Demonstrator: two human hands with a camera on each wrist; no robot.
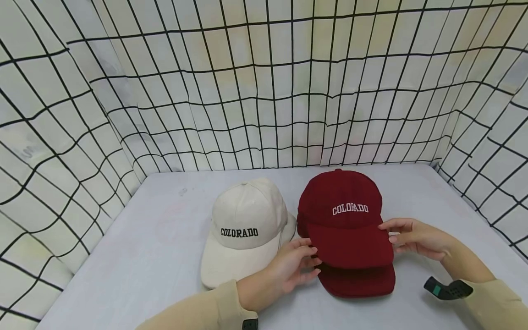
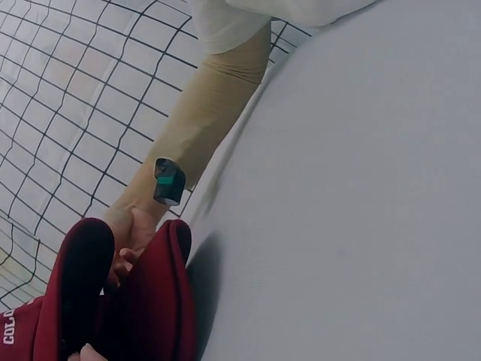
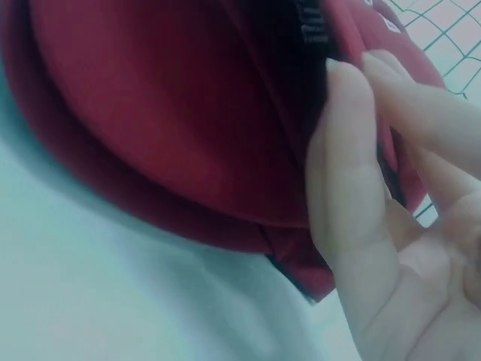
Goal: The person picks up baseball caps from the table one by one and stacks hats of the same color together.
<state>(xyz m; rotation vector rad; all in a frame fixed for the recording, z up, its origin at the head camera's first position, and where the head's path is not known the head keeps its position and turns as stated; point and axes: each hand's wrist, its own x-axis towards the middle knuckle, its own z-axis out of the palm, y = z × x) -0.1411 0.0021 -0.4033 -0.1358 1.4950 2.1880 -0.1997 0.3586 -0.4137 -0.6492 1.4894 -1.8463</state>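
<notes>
A dark red baseball cap [image 1: 350, 245] with white COLORADO lettering sits uppermost on a stack, its brim raised above another red brim [image 1: 356, 282]. In the left wrist view, a gap shows between the raised brim [image 2: 83, 256] and the red brims [image 2: 161, 293] below it. My left hand [image 1: 294, 266] holds the left edge of the upper cap's brim. On the opposite edge, my right hand [image 1: 418, 238] pinches the cap between thumb and fingers. Close up, the right hand's fingers [image 3: 349, 165] overlap the cap's side, hiding part of it.
Left of the red stack lies a cream cap [image 1: 243, 211] with black COLORADO lettering, and part of another cream cap [image 1: 290, 227] shows behind it. They rest on a white-covered table [image 1: 165, 229]. Black netting [image 1: 272, 87] over pale walls surrounds the back and sides.
</notes>
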